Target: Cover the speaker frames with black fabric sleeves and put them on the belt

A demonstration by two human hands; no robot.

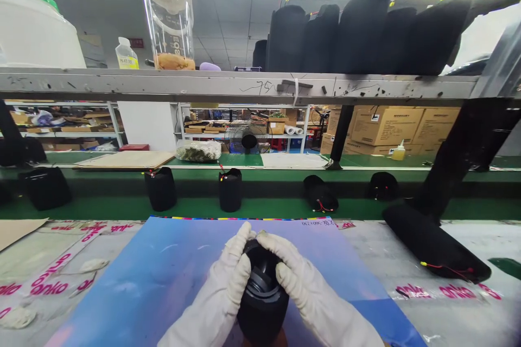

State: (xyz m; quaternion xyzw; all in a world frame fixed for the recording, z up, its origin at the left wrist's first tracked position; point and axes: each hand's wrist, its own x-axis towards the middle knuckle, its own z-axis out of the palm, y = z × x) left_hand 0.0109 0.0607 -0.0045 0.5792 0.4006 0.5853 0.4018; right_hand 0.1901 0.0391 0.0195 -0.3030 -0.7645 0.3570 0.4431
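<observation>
Both of my hands wear white gloves and are closed around a black cylindrical housing (262, 309) with a ringed, open end facing me. My left hand (230, 276) grips its left side, thumb near the rim. From the right, my right hand (295, 274) wraps the upper side, with fingers over the far edge. A dark cavity shows between the hands; what lies deep inside it I cannot make out. Beneath is a blue glossy sheet (171, 260) on the bench.
Several black cylinders, like this one (230, 190), stand or lie on the green belt (195, 203) behind the bench. A long black cloth-covered tube (437, 241) with red wires lies at right. Overhead runs a metal shelf (228, 85) bearing bottles and more black tubes.
</observation>
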